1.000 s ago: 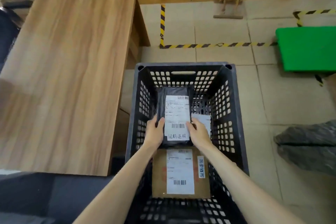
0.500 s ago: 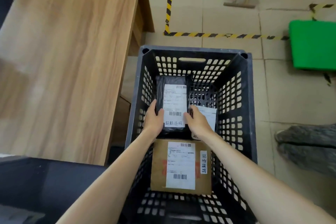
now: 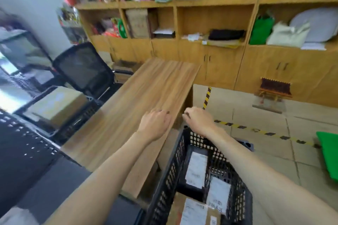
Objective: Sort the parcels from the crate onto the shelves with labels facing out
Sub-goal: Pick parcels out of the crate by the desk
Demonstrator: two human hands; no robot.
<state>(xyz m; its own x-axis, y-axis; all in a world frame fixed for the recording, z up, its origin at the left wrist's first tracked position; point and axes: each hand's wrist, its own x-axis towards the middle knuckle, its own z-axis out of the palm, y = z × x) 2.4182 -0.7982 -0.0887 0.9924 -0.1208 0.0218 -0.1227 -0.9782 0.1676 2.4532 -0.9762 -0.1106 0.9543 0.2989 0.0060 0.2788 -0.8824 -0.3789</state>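
My left hand (image 3: 155, 122) and my right hand (image 3: 197, 120) hover side by side above the far rim of the black crate (image 3: 170, 175), at the wooden table's edge. On both hands the fingers are curled, and nothing shows in either. Inside the crate a black parcel (image 3: 190, 189) leans with its white label facing up. A second white-labelled parcel (image 3: 218, 195) lies to its right. A brown cardboard box (image 3: 192, 212) with a label sits nearest me. The wooden shelves (image 3: 215, 0) stand along the back wall.
A wooden table (image 3: 142, 104) stands to the left of the crate, with a black office chair (image 3: 82, 67) behind it. A cardboard box sits in another black crate (image 3: 54, 106) at the left. Striped tape, a green mat (image 3: 329, 155) and a brush (image 3: 274, 89) are on the floor.
Both hands let go of the black parcel and rose out of the crate to the table's edge. The view swung up from the crate to the shelves.
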